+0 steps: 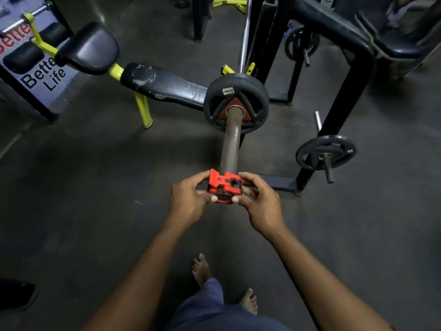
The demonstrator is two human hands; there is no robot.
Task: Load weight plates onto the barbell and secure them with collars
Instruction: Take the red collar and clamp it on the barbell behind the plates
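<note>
The barbell sleeve [231, 144] points toward me, with a black rubber weight plate [236, 88] with a red triangular hub pushed on at its far end. A red clamp collar [223, 186] sits at the near tip of the sleeve. My left hand [188, 201] grips the collar's left side and my right hand [259, 201] grips its right side, thumbs underneath. The sleeve's tip is hidden behind the collar.
A black bench with yellow legs [164, 86] lies to the left behind the plate. A black rack post [334, 120] stands to the right, with a black plate [325, 151] stored on a peg. My bare feet [201, 268] stand on the dark floor.
</note>
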